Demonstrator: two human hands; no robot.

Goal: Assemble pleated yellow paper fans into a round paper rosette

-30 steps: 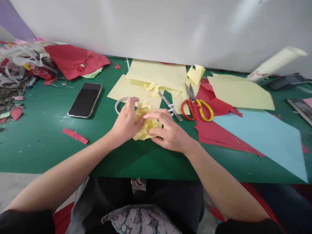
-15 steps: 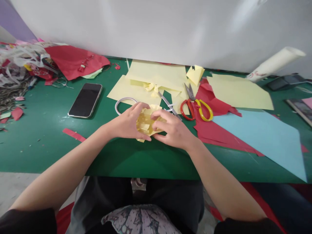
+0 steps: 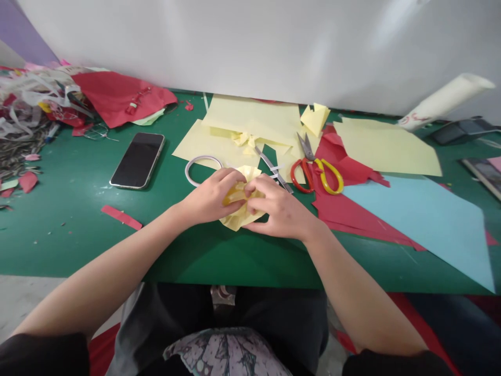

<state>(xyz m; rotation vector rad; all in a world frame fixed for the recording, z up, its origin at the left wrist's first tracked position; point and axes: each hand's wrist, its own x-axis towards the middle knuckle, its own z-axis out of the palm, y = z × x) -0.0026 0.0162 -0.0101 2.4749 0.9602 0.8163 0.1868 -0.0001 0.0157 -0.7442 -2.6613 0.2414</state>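
Observation:
Between my two hands sits a yellow paper flower (image 3: 237, 216) with layered, petal-like folds, close to the front of the green table. My left hand (image 3: 215, 196) grips its left side, fingers curled in over the top. On the other side my right hand (image 3: 276, 206) has its thumb at the lower edge and bent fingers at the inner folds. Both hands cover much of the flower. Just behind the left hand lies a roll of white tape (image 3: 189, 172). Beyond the right hand rest tweezers (image 3: 274, 169) and red-and-yellow-handled scissors (image 3: 309, 151).
Yellow paper sheets (image 3: 250, 117) lie behind the hands. To the right are red paper (image 3: 352, 219), a blue sheet (image 3: 426, 214) and a white paper roll (image 3: 442, 104). At left are a phone (image 3: 138, 161), a red strip (image 3: 121, 217) and a heap of scraps (image 3: 31, 109).
My left hand's fingers have moved inward over the flower, its thumb now on the inside folds. More of the flower's front petals shows below the hands. My right hand has shifted only slightly.

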